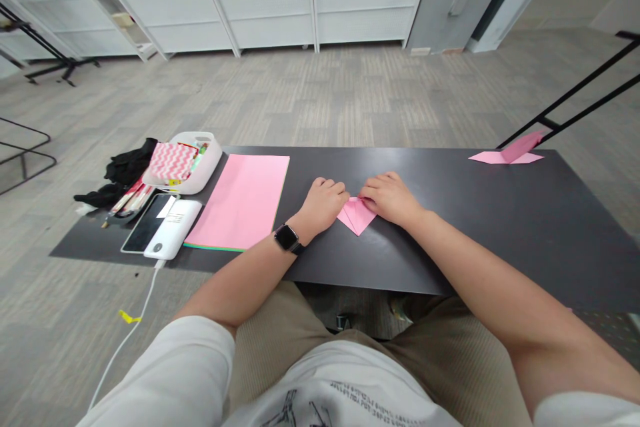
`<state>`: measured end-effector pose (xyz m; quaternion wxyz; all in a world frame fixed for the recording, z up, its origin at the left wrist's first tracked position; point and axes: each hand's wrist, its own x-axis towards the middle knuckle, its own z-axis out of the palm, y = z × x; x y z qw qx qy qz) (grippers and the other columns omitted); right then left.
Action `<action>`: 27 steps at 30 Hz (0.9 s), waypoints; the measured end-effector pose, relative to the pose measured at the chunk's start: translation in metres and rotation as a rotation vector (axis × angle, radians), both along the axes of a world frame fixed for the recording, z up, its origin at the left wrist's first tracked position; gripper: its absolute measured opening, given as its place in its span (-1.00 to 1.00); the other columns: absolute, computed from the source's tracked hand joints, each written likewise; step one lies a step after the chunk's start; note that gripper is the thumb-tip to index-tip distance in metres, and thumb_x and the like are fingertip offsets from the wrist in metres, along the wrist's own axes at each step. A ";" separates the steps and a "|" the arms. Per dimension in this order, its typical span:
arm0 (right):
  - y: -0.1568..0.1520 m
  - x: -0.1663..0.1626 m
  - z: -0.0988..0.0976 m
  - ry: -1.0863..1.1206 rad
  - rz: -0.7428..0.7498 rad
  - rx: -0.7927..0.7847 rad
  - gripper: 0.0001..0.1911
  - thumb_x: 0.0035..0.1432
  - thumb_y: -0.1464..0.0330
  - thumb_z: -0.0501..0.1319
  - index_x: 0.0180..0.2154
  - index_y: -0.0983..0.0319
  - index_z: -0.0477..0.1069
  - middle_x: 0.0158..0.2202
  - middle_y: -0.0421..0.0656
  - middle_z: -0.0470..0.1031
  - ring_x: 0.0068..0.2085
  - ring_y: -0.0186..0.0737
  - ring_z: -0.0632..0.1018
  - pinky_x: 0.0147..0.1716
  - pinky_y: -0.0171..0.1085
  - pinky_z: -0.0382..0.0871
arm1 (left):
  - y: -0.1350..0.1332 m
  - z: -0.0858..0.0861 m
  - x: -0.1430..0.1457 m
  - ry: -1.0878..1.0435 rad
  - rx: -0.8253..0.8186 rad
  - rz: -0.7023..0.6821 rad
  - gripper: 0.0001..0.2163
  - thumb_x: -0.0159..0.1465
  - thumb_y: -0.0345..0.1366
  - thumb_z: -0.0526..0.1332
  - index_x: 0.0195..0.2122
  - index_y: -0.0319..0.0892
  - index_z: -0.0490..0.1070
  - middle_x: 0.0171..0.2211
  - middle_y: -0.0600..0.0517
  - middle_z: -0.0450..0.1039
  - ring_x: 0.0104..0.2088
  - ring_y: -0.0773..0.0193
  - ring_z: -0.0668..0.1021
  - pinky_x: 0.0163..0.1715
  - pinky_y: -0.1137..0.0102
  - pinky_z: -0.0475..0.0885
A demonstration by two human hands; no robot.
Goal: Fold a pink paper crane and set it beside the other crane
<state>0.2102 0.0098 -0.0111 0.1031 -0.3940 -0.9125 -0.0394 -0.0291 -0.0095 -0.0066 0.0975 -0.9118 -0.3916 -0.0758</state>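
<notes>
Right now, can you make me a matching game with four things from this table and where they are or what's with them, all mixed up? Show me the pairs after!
Things:
1. Small folded pink paper
2. Watch
3. White basket
4. White device

Matches:
A. Has a white cable at its near end
B. Between the left hand and the right hand
C. Has a zigzag-patterned thing in it
D. Worn on the left wrist

Right pairs: 1-B, 2-D, 3-C, 4-A
</notes>
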 end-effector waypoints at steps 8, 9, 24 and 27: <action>-0.008 -0.002 0.004 -0.089 0.022 0.047 -0.73 0.46 0.40 0.19 -0.19 0.17 0.68 -0.15 -0.05 0.65 -0.11 -0.04 0.45 -0.01 -0.04 0.05 | -0.006 0.003 -0.003 0.064 -0.008 -0.056 -0.78 0.55 -0.39 0.14 -0.15 -0.16 0.60 -0.11 -0.09 0.57 -0.13 0.06 0.52 -0.01 0.11 0.26; -0.009 -0.001 0.005 -0.103 0.036 0.048 -0.74 0.46 0.41 0.19 -0.17 0.17 0.68 -0.14 -0.04 0.65 -0.10 -0.03 0.44 0.00 -0.04 0.05 | -0.007 0.003 -0.004 0.072 -0.007 -0.060 -0.78 0.56 -0.39 0.13 -0.13 -0.16 0.60 -0.10 -0.09 0.57 -0.12 0.06 0.52 0.00 0.11 0.26; -0.041 -0.002 -0.002 -0.111 -0.070 0.014 -0.55 0.54 0.38 0.03 0.25 0.14 0.58 -0.01 0.04 0.64 -0.01 0.07 0.46 0.10 0.05 0.07 | -0.031 -0.004 0.008 0.060 -0.033 0.045 -0.65 0.57 -0.38 0.01 0.23 -0.24 0.49 -0.04 -0.18 0.53 -0.04 -0.03 0.51 0.04 0.07 0.28; -0.042 -0.003 -0.003 -0.106 -0.092 0.001 -0.54 0.53 0.38 0.04 0.27 0.11 0.57 0.01 0.03 0.64 0.00 0.07 0.46 0.10 0.05 0.08 | -0.034 -0.004 0.009 0.065 -0.019 0.046 -0.65 0.57 -0.40 0.00 0.22 -0.26 0.50 -0.05 -0.18 0.53 -0.02 -0.03 0.51 0.07 0.08 0.28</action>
